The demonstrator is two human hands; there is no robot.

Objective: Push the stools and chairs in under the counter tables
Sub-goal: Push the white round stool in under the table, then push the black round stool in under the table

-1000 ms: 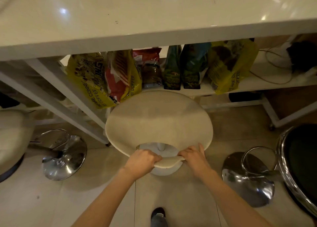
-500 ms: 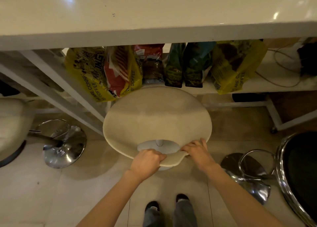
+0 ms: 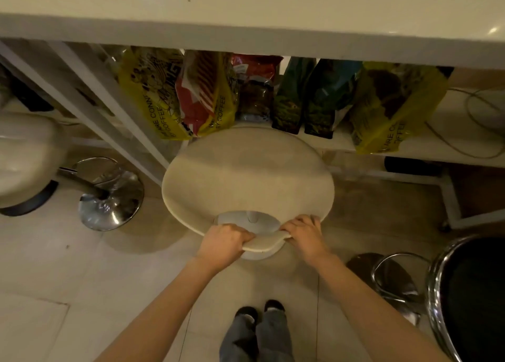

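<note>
A beige round stool (image 3: 247,175) stands in front of me, its far edge just under the front edge of the white counter table (image 3: 246,14). The low curved backrest at its near edge is gripped by both hands: my left hand (image 3: 222,242) on its left end, my right hand (image 3: 304,231) on its right end. The stool's white round base (image 3: 257,223) shows through the gap under the backrest. To the left is a cream stool (image 3: 24,156) with a chrome base (image 3: 110,197). At the right edge sits a black stool with a chrome rim (image 3: 470,293).
Several coffee bags (image 3: 175,93) stand on a white shelf (image 3: 426,145) under the counter, with a cable at its right end. A white diagonal frame bar (image 3: 90,110) runs down left of the stool. A second chrome base (image 3: 390,279) lies right. My feet (image 3: 259,311) are on the tiled floor.
The stool has slid a little farther toward the shelf under the counter. My view has pulled back, so my feet and trousers now show fully. Both hands keep the same grip.
</note>
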